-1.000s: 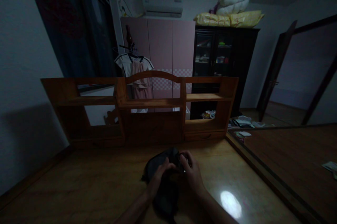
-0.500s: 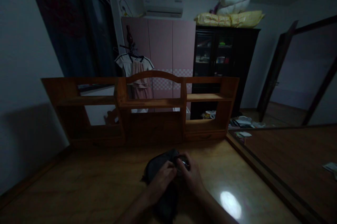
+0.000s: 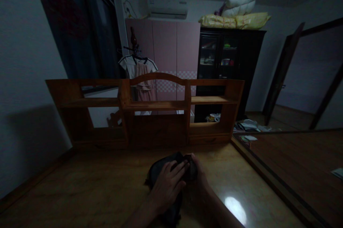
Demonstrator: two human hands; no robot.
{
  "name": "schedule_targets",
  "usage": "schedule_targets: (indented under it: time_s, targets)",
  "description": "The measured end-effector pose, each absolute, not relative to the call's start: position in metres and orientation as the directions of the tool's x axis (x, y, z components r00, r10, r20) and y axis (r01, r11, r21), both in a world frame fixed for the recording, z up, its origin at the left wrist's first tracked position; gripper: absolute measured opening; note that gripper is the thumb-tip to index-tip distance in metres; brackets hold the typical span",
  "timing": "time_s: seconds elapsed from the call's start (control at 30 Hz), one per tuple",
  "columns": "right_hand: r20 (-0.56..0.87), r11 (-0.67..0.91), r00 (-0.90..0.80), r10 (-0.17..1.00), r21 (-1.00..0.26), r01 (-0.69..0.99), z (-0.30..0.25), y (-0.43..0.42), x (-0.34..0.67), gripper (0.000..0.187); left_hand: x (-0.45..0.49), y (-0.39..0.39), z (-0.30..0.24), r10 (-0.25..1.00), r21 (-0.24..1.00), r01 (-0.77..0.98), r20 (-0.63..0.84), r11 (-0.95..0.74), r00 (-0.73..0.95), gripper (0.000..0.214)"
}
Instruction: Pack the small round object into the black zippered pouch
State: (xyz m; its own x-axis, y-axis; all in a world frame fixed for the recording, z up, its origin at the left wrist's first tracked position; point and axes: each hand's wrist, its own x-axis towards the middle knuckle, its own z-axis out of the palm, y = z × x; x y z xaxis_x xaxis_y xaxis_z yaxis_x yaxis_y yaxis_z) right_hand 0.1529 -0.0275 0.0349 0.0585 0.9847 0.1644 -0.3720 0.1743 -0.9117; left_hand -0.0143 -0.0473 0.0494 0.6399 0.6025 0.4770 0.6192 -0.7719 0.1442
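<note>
A dark, soft-looking pouch (image 3: 160, 165) lies on the wooden tabletop, with its lower part (image 3: 173, 213) stretching toward me. My left hand (image 3: 168, 183) rests across it, fingers stretched out toward the right, their tips touching a dark rounded object (image 3: 191, 173) at the pouch's right end. Curled round the far right side of that object is my right hand (image 3: 199, 172), its thumb side partly hidden. Dim light keeps me from telling whether the object is part of the pouch or separate.
Behind the tabletop (image 3: 107, 174) stands a low wooden shelf unit (image 3: 155, 105). A raised wooden edge (image 3: 268, 178) runs along the right side, with the floor beyond it. A wall (image 3: 32, 131) closes off the left.
My left hand has moved from a pinch at the pouch's edge to lying across it with fingers extended. The shiny round surface seen by my right hand is now covered.
</note>
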Motion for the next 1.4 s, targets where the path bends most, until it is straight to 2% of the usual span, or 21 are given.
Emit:
schedule_targets:
  time_s: [0.13, 0.3, 0.5, 0.8, 1.0, 1.13, 1.27, 1.4]
  targets:
    - [-0.031, -0.046, -0.035, 0.999, -0.815, -0.577, 0.041, -0.025, 0.151, 0.038, -0.014, -0.050, 0.050, 0.588, 0.093, 0.625, 0.467, -0.775, 0.660, 0.056]
    - [-0.172, -0.256, -0.192, 0.966, -0.699, -0.668, 0.046, -0.024, 0.156, 0.040, -0.019, -0.046, 0.053, 0.529, 0.012, 0.585, 0.443, -0.811, 0.724, 0.060]
    - [-0.154, -0.357, -0.333, 0.930, -0.594, -0.721, 0.046, -0.030, 0.147, 0.042, -0.028, -0.037, 0.057, 0.520, 0.024, 0.597, 0.523, -0.802, 0.676, 0.059]
    - [-0.247, -0.387, -0.300, 0.922, -0.536, -0.750, 0.052, -0.031, 0.159, 0.039, -0.024, -0.039, 0.060, 0.526, 0.065, 0.568, 0.478, -0.820, 0.704, 0.054]
    - [-0.222, -0.355, -0.277, 0.935, -0.562, -0.748, 0.044, -0.027, 0.157, 0.040, -0.026, -0.040, 0.059, 0.529, 0.119, 0.544, 0.471, -0.831, 0.706, 0.048]
    - [-0.191, -0.327, -0.267, 0.944, -0.617, -0.715, 0.038, -0.025, 0.153, 0.043, -0.024, -0.044, 0.058, 0.572, 0.210, 0.542, 0.456, -0.814, 0.682, 0.043]
    - [-0.131, -0.228, -0.188, 0.973, -0.642, -0.732, 0.039, -0.027, 0.149, 0.039, -0.018, -0.049, 0.057, 0.627, 0.357, 0.516, 0.425, -0.779, 0.653, 0.036]
    - [-0.141, -0.226, -0.178, 0.974, -0.672, -0.705, 0.039, -0.031, 0.143, 0.040, -0.015, -0.051, 0.058, 0.650, 0.463, 0.470, 0.394, -0.751, 0.650, 0.035]
